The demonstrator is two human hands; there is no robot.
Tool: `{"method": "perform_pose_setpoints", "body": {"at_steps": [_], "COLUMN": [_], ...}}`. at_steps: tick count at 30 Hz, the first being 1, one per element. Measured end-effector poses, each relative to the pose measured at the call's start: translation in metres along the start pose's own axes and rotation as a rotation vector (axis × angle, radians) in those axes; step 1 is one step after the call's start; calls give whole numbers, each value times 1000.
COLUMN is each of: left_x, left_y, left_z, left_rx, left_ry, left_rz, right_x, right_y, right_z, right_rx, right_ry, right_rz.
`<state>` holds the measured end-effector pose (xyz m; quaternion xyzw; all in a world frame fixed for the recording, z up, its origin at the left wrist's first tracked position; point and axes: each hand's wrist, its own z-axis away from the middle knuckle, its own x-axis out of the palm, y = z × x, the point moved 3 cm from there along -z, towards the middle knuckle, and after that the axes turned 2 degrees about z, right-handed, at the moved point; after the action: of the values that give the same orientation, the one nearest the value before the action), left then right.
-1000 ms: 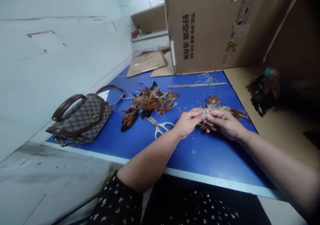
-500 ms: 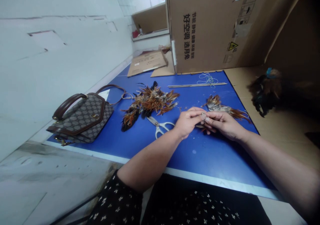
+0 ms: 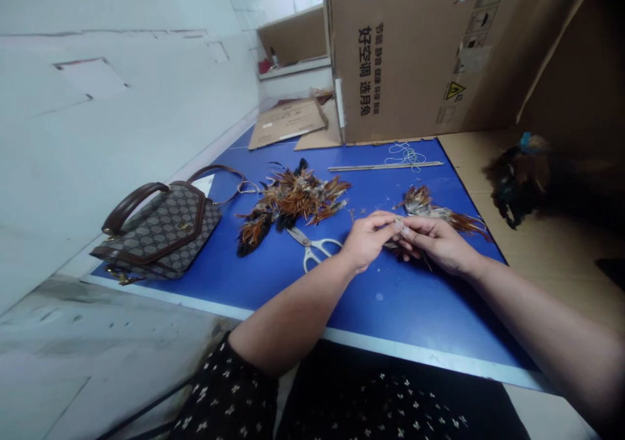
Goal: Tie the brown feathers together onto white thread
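Observation:
My left hand (image 3: pixel 368 239) and my right hand (image 3: pixel 436 241) meet above the blue table, fingertips pinched together. Between them is a small feather piece (image 3: pixel 399 250), mostly hidden by the fingers; brown and dark tips stick out below. Just behind my right hand lies a bunch of brown and grey feathers (image 3: pixel 439 213). A larger heap of brown and black feathers (image 3: pixel 297 196) sits to the left. Scissors with pale handles (image 3: pixel 315 247) rest on the table, close to my left wrist.
A patterned handbag (image 3: pixel 168 232) stands on the left of the blue table (image 3: pixel 273 284). Thin sticks (image 3: pixel 385 166) and tangled string (image 3: pixel 407 156) lie at the back. A big cardboard box (image 3: pixel 405 56) rises behind; dark feathers (image 3: pixel 520 179) lie on cardboard at right.
Both hands stay almost in place, with slight finger movement. A dark feather tip now shows below my right hand's fingers, where it did not show before.

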<state>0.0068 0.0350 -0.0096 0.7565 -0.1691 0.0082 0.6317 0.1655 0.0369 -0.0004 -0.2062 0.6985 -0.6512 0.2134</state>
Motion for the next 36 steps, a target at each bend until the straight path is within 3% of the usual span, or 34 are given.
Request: {"method": "perform_pose_setpoints", "body": {"at_steps": [36], "left_x": [-3], "left_y": [-5], "left_z": [-1], "left_rx": [-25], "left_ry": [-10], "left_rz": [-4], "right_x": [0], "right_y": [0], "right_z": [-1], "right_rx": [26], "right_ry": [2], "right_rz": [72]}}
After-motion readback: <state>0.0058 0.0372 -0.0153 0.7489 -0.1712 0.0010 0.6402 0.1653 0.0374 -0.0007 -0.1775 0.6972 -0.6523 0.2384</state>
